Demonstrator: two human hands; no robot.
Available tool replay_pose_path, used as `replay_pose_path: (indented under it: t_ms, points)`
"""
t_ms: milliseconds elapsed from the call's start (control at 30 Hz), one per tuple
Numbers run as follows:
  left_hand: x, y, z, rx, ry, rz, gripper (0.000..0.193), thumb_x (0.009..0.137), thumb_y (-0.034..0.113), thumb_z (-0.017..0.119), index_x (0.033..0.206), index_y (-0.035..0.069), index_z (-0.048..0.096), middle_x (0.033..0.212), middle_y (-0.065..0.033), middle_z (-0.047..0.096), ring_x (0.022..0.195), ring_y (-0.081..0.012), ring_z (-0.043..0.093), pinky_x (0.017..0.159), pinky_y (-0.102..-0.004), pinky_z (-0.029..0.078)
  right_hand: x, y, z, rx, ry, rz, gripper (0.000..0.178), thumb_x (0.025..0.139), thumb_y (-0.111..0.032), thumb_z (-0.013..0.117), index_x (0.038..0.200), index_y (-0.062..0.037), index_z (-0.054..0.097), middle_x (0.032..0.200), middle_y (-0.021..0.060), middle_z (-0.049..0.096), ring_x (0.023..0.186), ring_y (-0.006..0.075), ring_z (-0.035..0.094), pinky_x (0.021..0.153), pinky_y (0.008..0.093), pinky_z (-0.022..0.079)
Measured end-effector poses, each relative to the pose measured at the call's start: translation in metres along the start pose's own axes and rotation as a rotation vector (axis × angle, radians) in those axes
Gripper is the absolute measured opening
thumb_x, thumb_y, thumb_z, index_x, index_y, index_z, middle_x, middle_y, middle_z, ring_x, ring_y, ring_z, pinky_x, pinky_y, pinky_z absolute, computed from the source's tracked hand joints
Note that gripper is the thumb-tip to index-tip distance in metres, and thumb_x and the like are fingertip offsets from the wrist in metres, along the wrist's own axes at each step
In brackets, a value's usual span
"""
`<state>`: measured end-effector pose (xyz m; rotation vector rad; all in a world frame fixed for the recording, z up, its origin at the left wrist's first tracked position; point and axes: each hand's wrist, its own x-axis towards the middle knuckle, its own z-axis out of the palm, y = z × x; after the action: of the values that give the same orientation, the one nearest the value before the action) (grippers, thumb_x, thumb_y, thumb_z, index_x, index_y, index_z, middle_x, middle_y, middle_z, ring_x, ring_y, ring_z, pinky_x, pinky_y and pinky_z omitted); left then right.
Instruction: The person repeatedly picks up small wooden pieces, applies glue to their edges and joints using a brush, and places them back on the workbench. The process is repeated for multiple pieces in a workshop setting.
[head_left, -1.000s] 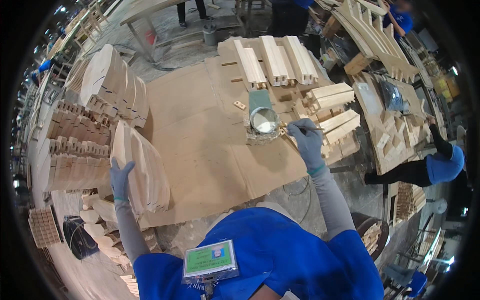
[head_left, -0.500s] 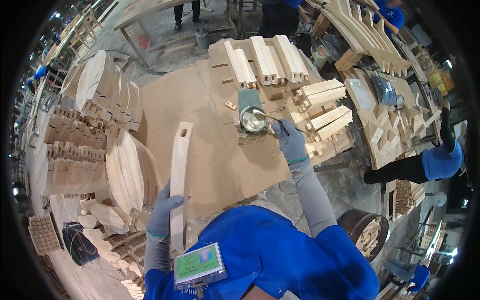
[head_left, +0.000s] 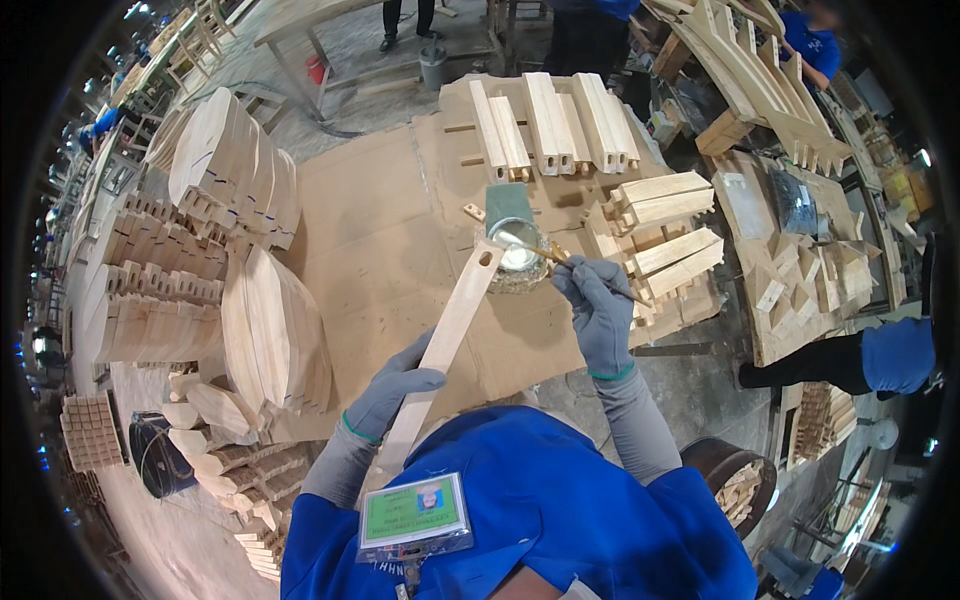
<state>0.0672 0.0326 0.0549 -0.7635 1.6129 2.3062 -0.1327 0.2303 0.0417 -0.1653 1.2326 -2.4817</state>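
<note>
Gripping a long wooden slat [head_left: 440, 340] near its close end, the left hand [head_left: 392, 392] angles its slotted far tip toward the glue pot [head_left: 517, 250]; the right hand [head_left: 600, 312] pinches a brush [head_left: 560, 256] dipped there; gluing the slot seems due next.

Slat [head_left: 447, 335], brush [head_left: 560, 257], glue pot [head_left: 517, 248]

Tabletop [head_left: 400, 215] covered in brown cardboard sheets; on it: round glue tin [head_left: 517, 256] near middle, rows of slotted wooden blocks [head_left: 560, 125] along far edge, stacked rails [head_left: 665, 225] at right, curved wooden slats [head_left: 270, 335] on edge at left
</note>
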Motion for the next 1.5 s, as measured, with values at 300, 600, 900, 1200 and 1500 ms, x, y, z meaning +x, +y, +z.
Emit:
replay_pose_path:
  t_ms: [300,600,900,1200,1500]
  points:
    - [0.001,0.009,0.017,0.025,-0.048,0.045,0.100,0.061,0.029,0.074,0.145,0.000,0.029,0.134,-0.0117,0.046,0.119,-0.0218,0.048,0.099,-0.0348,0.041,-0.013,-0.008,0.002,0.049,-0.061,0.037,0.006,0.090,0.003,0.053,0.095,0.0025,0.056,0.101,0.0162,0.062,0.090,0.0234,0.066,0.084,0.0348,0.057]
    - [-0.009,0.010,0.025,-0.005,-0.011,0.070,0.104,0.058,0.032,0.075,0.144,-0.002,0.029,0.130,-0.0129,0.049,0.116,-0.0223,0.050,0.098,-0.0356,0.042,-0.023,-0.020,-0.008,0.119,-0.072,0.106,0.004,0.091,0.001,0.052,0.094,0.0013,0.054,0.102,0.0156,0.062,0.091,0.0236,0.066,0.084,0.0343,0.057]
    - [-0.020,0.001,0.024,0.070,0.018,0.101,0.107,0.053,0.031,0.077,0.143,-0.004,0.030,0.124,-0.0122,0.053,0.106,-0.0211,0.056,0.095,-0.0327,0.043,-0.029,-0.026,0.003,0.137,-0.087,0.123,0.006,0.090,0.002,0.052,0.093,0.0024,0.057,0.099,0.0167,0.064,0.087,0.0238,0.067,0.084,0.0339,0.057]
    - [-0.031,-0.004,0.017,0.060,0.003,0.109,0.108,0.054,0.033,0.080,0.143,-0.004,0.031,0.126,-0.0111,0.051,0.112,-0.0200,0.052,0.098,-0.0321,0.040,0.005,-0.086,0.031,-0.178,-0.275,-0.035,0.007,0.090,-0.004,0.056,0.089,0.0021,0.055,0.089,0.0142,0.064,0.079,0.0220,0.068,0.074,0.0303,0.058]
    - [-0.032,-0.006,0.013,0.133,-0.051,0.091,0.106,0.055,0.032,0.081,0.142,-0.004,0.032,0.126,-0.0091,0.051,0.114,-0.0190,0.050,0.098,-0.0320,0.040,0.022,-0.116,0.075,-0.797,-0.786,-0.070,0.023,0.084,-0.023,0.065,0.078,-0.0024,0.056,0.062,0.0014,0.054,0.059,0.0078,0.053,0.056,0.0254,0.043]
